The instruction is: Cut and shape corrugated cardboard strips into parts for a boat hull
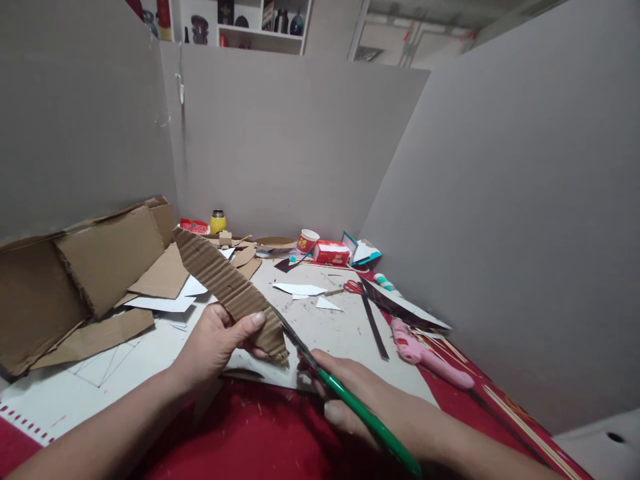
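A long strip of corrugated cardboard (227, 287), pointed at its far end, is held up slantwise over the table. My left hand (217, 337) grips it near the lower end, thumb on the ribbed face. In my right hand (365, 393) is a pair of scissors (350, 400) with green handles. Their dark blades point up and left, lying along the strip's right edge. Whether the blades are parted cannot be made out. Most of the right fingers are hidden under the handles.
Folded cardboard (110, 260) leans at the left over white drawn-on paper (115, 373). White scraps (300, 289), red-handled scissors (353, 287) and a dark strip (374, 327) lie on the grey board (345, 340). A pink glue gun (430, 360) lies right. Behind are a paper cup (307, 241) and yellow bottle (218, 222).
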The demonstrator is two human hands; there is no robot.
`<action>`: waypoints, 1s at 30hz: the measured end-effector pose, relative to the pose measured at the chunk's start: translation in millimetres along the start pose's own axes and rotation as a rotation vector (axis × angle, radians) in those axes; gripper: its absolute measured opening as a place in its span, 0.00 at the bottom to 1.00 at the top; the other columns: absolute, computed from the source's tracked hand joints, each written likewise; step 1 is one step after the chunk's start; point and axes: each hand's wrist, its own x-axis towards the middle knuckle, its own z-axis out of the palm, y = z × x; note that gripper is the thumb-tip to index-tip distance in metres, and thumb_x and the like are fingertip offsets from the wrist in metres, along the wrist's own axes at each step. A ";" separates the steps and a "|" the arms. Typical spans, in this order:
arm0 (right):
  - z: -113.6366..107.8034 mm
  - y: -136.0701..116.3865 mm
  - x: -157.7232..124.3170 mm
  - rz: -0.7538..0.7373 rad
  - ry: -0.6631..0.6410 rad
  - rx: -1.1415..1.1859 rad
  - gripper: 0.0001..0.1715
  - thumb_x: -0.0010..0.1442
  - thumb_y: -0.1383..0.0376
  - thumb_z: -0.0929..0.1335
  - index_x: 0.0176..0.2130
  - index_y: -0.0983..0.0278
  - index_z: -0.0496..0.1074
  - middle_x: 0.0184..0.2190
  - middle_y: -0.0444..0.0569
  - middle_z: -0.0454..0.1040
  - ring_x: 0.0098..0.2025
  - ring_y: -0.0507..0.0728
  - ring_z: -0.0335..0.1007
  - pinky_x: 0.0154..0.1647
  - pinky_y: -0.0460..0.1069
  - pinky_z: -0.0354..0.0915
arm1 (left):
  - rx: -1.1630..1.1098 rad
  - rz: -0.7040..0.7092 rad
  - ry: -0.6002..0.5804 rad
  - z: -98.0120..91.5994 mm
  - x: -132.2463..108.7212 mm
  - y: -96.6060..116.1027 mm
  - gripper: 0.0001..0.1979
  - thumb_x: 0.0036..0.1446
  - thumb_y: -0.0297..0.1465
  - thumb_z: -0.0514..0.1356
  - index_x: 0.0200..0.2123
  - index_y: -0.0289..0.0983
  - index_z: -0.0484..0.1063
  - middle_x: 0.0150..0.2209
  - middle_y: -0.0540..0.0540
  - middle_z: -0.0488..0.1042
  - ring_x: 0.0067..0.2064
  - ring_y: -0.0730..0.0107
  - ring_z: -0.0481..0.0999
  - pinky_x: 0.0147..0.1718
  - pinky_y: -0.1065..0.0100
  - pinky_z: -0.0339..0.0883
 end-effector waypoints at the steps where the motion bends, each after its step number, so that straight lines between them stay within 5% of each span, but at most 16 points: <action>1: 0.6 0.4 -0.1 0.003 0.009 -0.005 0.25 0.63 0.48 0.61 0.48 0.64 0.67 0.42 0.54 0.76 0.39 0.60 0.70 0.43 0.52 0.66 | 0.004 -0.001 0.000 0.7 0.1 0.5 0.11 0.54 0.37 0.66 0.29 0.34 0.76 0.25 0.49 0.77 0.26 0.71 0.75 0.27 0.70 0.75; 12: 13.6 5.9 1.0 0.045 0.116 0.002 0.26 0.62 0.45 0.60 0.38 0.64 0.70 0.28 0.50 0.74 0.28 0.56 0.64 0.31 0.49 0.62 | -0.017 -0.006 -0.016 0.9 2.0 -3.9 0.10 0.54 0.35 0.66 0.31 0.33 0.78 0.26 0.47 0.79 0.27 0.71 0.77 0.26 0.74 0.73; 30: 31.1 25.2 7.3 -0.059 0.106 0.252 0.26 0.65 0.45 0.59 0.33 0.64 0.63 0.24 0.41 0.57 0.26 0.51 0.50 0.26 0.45 0.55 | -0.043 -0.031 -0.009 -1.1 -1.4 -4.5 0.12 0.53 0.37 0.67 0.33 0.32 0.78 0.28 0.45 0.80 0.28 0.68 0.77 0.29 0.69 0.74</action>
